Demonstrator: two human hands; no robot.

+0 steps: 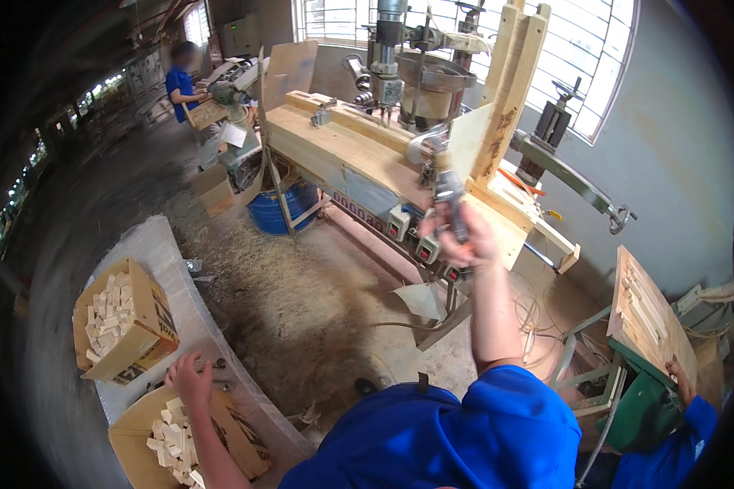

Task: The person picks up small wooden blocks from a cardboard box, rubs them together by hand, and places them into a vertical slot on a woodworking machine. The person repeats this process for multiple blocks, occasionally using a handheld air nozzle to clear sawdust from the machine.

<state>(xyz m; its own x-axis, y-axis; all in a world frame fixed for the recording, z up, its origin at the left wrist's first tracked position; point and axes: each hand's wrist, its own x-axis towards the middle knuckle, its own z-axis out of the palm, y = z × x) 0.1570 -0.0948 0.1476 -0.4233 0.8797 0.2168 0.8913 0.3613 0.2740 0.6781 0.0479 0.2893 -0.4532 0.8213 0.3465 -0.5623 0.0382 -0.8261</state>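
Note:
My right hand (465, 240) is raised in front of me and shut on a grey metal hand tool (447, 189) that points up toward the wooden bench of the drilling machine (334, 134). My left hand (189, 381) is down at the lower left, on the rim of a cardboard box (240, 440) filled with small pale wooden blocks (174, 440). Its fingers are curled, and I cannot tell whether they hold a block. A few small dark metal parts (214, 364) lie just beyond that hand.
A second cardboard box of wooden blocks (122, 326) sits on the plastic-covered table (163, 244) at left. Sawdust covers the floor (302, 293). A blue barrel (281, 212) stands under the bench. Another person's hand (682, 380) holds a wooden panel (648, 310) at right. A person in blue (181, 81) works far back.

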